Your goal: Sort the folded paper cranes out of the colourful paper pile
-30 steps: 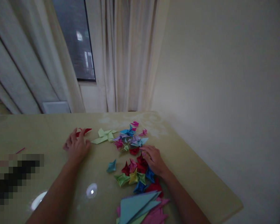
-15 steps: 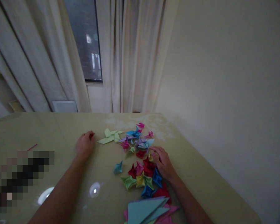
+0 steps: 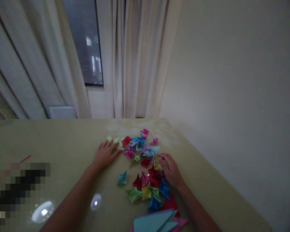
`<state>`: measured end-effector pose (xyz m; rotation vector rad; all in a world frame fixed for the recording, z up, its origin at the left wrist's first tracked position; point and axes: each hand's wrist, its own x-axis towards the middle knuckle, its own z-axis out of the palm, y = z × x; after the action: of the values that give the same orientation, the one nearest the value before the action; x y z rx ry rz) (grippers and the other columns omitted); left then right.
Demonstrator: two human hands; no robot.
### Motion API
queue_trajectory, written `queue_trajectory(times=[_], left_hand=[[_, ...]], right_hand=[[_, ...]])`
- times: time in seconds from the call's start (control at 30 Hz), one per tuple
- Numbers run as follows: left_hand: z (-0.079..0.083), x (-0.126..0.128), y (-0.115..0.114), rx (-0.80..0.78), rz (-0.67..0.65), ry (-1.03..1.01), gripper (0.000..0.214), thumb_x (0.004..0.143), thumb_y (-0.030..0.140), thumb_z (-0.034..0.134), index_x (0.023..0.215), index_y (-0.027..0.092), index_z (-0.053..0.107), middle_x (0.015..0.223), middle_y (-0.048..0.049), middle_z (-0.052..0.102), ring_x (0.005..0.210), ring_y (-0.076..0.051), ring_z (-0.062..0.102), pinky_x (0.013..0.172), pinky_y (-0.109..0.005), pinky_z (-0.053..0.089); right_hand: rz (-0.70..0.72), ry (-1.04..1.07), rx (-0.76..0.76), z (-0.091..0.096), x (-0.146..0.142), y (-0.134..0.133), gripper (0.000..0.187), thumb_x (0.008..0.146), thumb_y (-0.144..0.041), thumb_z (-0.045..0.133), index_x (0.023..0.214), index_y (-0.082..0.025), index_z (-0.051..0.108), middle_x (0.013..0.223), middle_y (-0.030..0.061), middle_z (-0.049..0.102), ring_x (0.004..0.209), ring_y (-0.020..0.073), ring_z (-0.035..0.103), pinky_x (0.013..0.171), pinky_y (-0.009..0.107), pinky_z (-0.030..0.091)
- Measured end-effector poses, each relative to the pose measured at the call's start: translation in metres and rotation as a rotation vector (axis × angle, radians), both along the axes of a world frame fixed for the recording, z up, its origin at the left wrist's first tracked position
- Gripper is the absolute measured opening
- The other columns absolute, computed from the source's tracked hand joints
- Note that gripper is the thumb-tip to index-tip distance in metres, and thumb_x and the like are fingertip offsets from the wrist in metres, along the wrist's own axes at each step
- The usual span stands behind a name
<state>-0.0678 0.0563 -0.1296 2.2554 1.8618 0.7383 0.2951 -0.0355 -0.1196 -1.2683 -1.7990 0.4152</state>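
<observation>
My left hand (image 3: 105, 154) lies flat with fingers spread on the yellowish table (image 3: 62, 141), its fingertips on a pale green folded paper figure (image 3: 116, 141) beside a red one (image 3: 126, 141). A cluster of blue, purple and pink origami figures (image 3: 141, 146) sits just right of it. My right hand (image 3: 171, 170) rests on the right side of a second cluster of red, yellow, green and blue folded pieces (image 3: 149, 185), fingers slightly curled and apart, holding nothing that I can see. A lone teal piece (image 3: 122, 178) lies between my arms.
Folded teal and pink paper sheets (image 3: 154, 222) lie at the near edge. A thin pink strip (image 3: 25, 158) lies at the far left beside a blurred-out patch. Curtains and a dark window stand behind the table; a plain wall runs along the right.
My left hand has slid right, carrying the red figure to the green figure and the main pile, and has gone from closed to flat. My right hand has barely shifted.
</observation>
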Motion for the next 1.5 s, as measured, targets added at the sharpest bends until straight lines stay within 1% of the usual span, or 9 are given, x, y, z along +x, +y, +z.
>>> queue_trajectory(times=[0.3, 0.47, 0.7, 0.8, 0.9, 1.0, 1.17, 1.33, 1.5], left_hand=[[0.006, -0.009, 0.002, -0.024, 0.072, 0.223, 0.041, 0.103, 0.037, 0.043, 0.129, 0.022, 0.072, 0.128, -0.0130, 0.071, 0.119, -0.029, 0.065, 0.106, -0.038, 0.049], [0.021, -0.022, -0.001, -0.061, 0.134, 0.296, 0.043, 0.097, 0.023, 0.043, 0.130, 0.017, 0.071, 0.122, -0.0183, 0.072, 0.117, -0.034, 0.067, 0.099, -0.043, 0.052], [0.062, -0.055, -0.005, -0.257, 0.121, 0.338, 0.033, 0.084, 0.022, 0.056, 0.105, 0.032, 0.080, 0.125, -0.0063, 0.078, 0.124, -0.036, 0.067, 0.105, -0.053, 0.047], [0.090, -0.037, -0.011, -0.102, 0.019, 0.213, 0.032, 0.084, 0.035, 0.056, 0.107, 0.025, 0.078, 0.118, -0.0106, 0.079, 0.114, -0.036, 0.071, 0.097, -0.045, 0.052], [0.116, 0.015, -0.005, 0.140, -0.087, 0.063, 0.036, 0.091, 0.048, 0.050, 0.099, 0.022, 0.074, 0.098, -0.0107, 0.080, 0.089, -0.029, 0.074, 0.081, -0.035, 0.053], [0.127, 0.079, 0.025, 0.369, -0.052, -0.077, 0.037, 0.096, 0.047, 0.046, 0.092, 0.020, 0.071, 0.093, -0.0115, 0.077, 0.080, -0.026, 0.071, 0.076, -0.032, 0.050], [0.111, 0.150, 0.111, 0.366, 0.022, -0.266, 0.036, 0.096, 0.038, 0.046, 0.098, 0.016, 0.075, 0.100, -0.0138, 0.079, 0.086, -0.026, 0.072, 0.081, -0.032, 0.052], [0.078, 0.171, 0.178, 0.231, 0.060, -0.329, 0.032, 0.090, 0.028, 0.053, 0.106, 0.014, 0.078, 0.100, -0.0134, 0.081, 0.097, -0.029, 0.073, 0.087, -0.035, 0.055], [0.055, 0.170, 0.217, 0.119, 0.082, -0.356, 0.039, 0.094, 0.036, 0.049, 0.105, 0.011, 0.076, 0.098, -0.0198, 0.079, 0.098, -0.036, 0.073, 0.084, -0.043, 0.056]], right_hand=[[0.028, 0.017, -0.008, 0.001, -0.003, 0.001, 0.037, 0.107, -0.047, 0.047, 0.118, -0.023, 0.073, 0.117, 0.0110, 0.070, 0.113, 0.0258, 0.066, 0.102, 0.041, 0.052], [0.013, 0.045, 0.002, -0.001, -0.006, 0.000, 0.036, 0.106, -0.046, 0.050, 0.115, -0.022, 0.074, 0.115, 0.0114, 0.070, 0.111, 0.0255, 0.066, 0.101, 0.040, 0.052], [-0.043, 0.066, 0.001, -0.003, -0.011, 0.003, 0.031, 0.106, -0.041, 0.051, 0.111, -0.021, 0.074, 0.112, 0.0112, 0.070, 0.108, 0.0243, 0.066, 0.099, 0.037, 0.052], [-0.074, 0.089, 0.008, -0.004, -0.012, 0.003, 0.030, 0.106, -0.039, 0.051, 0.110, -0.020, 0.074, 0.111, 0.0108, 0.070, 0.108, 0.0243, 0.065, 0.098, 0.036, 0.051], [-0.109, 0.093, 0.005, -0.004, -0.014, 0.003, 0.026, 0.106, -0.036, 0.053, 0.107, -0.020, 0.074, 0.110, 0.0100, 0.070, 0.107, 0.0246, 0.064, 0.097, 0.037, 0.049], [-0.133, 0.085, -0.016, -0.002, -0.016, 0.000, 0.022, 0.105, -0.033, 0.055, 0.106, -0.021, 0.074, 0.109, 0.0091, 0.070, 0.107, 0.0251, 0.064, 0.097, 0.037, 0.047], [-0.144, 0.085, -0.056, -0.002, -0.018, -0.004, 0.018, 0.105, -0.032, 0.059, 0.105, -0.023, 0.074, 0.109, 0.0077, 0.069, 0.107, 0.0256, 0.063, 0.095, 0.037, 0.045], [-0.134, 0.109, -0.080, -0.004, -0.018, -0.003, 0.018, 0.104, -0.031, 0.060, 0.102, -0.023, 0.075, 0.108, 0.0062, 0.069, 0.107, 0.0246, 0.062, 0.094, 0.036, 0.045], [-0.152, 0.161, -0.122, -0.003, -0.017, -0.001, 0.016, 0.102, -0.028, 0.062, 0.097, -0.022, 0.076, 0.106, 0.0061, 0.069, 0.105, 0.0237, 0.062, 0.093, 0.035, 0.046]])
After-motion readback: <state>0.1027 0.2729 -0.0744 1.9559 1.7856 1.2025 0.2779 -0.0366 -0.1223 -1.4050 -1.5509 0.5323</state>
